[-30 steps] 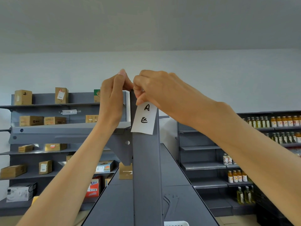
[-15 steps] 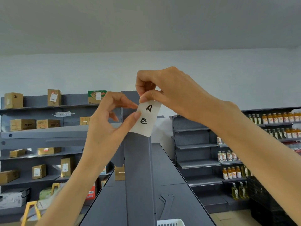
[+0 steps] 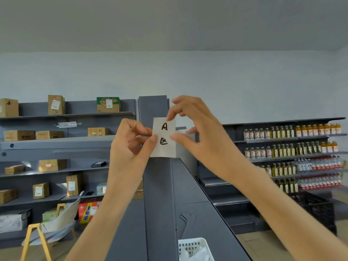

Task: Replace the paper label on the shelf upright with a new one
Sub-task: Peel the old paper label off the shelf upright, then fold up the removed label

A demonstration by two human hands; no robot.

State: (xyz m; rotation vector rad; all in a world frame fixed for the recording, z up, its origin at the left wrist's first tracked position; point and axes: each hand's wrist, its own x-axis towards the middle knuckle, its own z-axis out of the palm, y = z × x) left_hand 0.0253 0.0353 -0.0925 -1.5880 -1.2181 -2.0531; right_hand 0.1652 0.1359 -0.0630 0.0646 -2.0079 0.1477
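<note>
Up near the top of the grey shelf upright point(image 3: 160, 185), a white paper label point(image 3: 164, 138) marked with a black "A" and a second handwritten character is held in front of the post, upright and square to the camera. The left hand point(image 3: 130, 146) pinches the label's left edge between thumb and forefinger, its other fingers curled in toward the palm. The right hand point(image 3: 199, 132) is more spread: forefinger and middle fingertip meet the label's top right corner, and the thumb presses at the right edge about halfway down, with the remaining fingers hidden behind the palm. Whether the label's back touches the upright or stands a little off it cannot be told, since the paper covers that part of the post. Both forearms run out of the bottom of the view.

At the lower edge a white plastic basket point(image 3: 195, 245) is cut off, its contents only pale shapes. Cardboard boxes point(image 3: 56, 104) sit on the grey shelves to the left; rows of bottles point(image 3: 293, 147) fill the shelves on the right, their labels too small to read. A yellow stepladder point(image 3: 35, 240) shows in part at lower left.
</note>
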